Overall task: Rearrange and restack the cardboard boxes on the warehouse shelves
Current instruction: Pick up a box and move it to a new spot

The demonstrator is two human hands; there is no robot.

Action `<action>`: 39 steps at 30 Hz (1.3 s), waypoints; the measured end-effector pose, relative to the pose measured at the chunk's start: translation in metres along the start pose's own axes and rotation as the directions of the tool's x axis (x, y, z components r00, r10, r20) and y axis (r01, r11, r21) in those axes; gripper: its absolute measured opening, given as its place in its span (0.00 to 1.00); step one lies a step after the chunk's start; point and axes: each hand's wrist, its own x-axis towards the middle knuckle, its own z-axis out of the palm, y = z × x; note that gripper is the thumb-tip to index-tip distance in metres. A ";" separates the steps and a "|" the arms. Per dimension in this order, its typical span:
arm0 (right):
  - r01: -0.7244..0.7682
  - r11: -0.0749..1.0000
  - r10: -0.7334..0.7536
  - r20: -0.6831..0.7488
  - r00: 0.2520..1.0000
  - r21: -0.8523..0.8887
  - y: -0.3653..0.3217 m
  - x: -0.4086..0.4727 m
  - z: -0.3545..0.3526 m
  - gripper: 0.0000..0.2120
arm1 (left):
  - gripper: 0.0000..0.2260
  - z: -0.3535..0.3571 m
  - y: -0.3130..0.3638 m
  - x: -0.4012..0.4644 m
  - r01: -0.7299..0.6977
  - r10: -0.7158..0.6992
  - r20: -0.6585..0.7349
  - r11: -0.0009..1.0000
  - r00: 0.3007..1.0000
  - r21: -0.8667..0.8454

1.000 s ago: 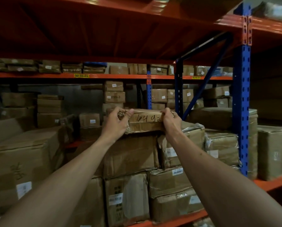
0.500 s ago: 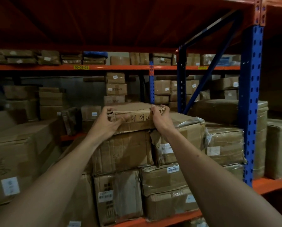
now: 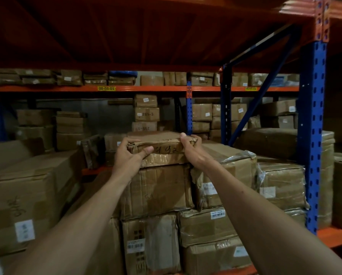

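A flat, worn cardboard box (image 3: 162, 148) with "492" handwritten on its front lies on top of a stack of larger boxes at the centre. My left hand (image 3: 129, 155) grips its front left corner, thumb across the front face. My right hand (image 3: 192, 150) holds its front right corner, fingers over the top edge. Under it sits a big creased box (image 3: 158, 191), with a taped box (image 3: 150, 243) below that. Beside it on the right is a plastic-wrapped box (image 3: 227, 165).
A blue upright post (image 3: 313, 135) and a diagonal brace (image 3: 265, 86) stand to the right. An orange shelf deck (image 3: 146, 32) hangs low overhead. Large boxes (image 3: 27, 195) fill the left; wrapped boxes (image 3: 281, 185) the right. More boxes line the rear rack (image 3: 146, 114).
The flat box sits lower in view and shows more of its top. My left thumb has moved onto its front face. The camera has shifted closer and slightly right.
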 end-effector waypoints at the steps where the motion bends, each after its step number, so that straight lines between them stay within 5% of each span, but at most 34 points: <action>1: -0.003 1.000 0.003 0.008 1.000 -0.010 0.000 0.002 0.001 0.40 | 0.17 0.002 -0.001 0.000 -0.010 0.011 -0.031 1.000 0.999 0.010; 8: 0.012 0.975 -0.039 -0.121 0.992 -0.221 -0.002 0.005 0.018 0.49 | 0.17 -0.024 0.002 0.026 0.007 -0.073 0.158 0.924 0.985 0.383; 13: 0.104 0.947 -0.231 -0.419 0.878 -0.304 0.000 -0.001 0.055 0.40 | 0.15 -0.039 -0.021 0.030 -0.008 -0.030 0.232 0.987 0.972 0.158; 19: 0.114 0.941 -0.287 -0.575 0.766 -0.319 0.007 0.001 0.067 0.35 | 0.17 -0.037 -0.027 0.024 -0.110 0.074 0.207 0.980 0.976 0.168; 24: 0.091 0.944 -0.258 -0.533 0.806 -0.319 0.011 0.000 0.063 0.38 | 0.17 -0.032 -0.035 0.017 -0.156 0.129 0.144 0.968 0.981 0.199; 31: 0.116 0.972 -0.155 -0.187 0.970 -0.205 0.010 -0.008 0.028 0.49 | 0.13 -0.032 -0.029 0.008 -0.174 0.158 0.102 0.971 0.982 0.166; 39: 0.205 0.963 -0.227 -0.118 0.967 -0.176 0.014 -0.012 0.023 0.45 | 0.12 -0.027 -0.020 -0.008 -0.223 0.251 -0.044 0.916 0.967 0.333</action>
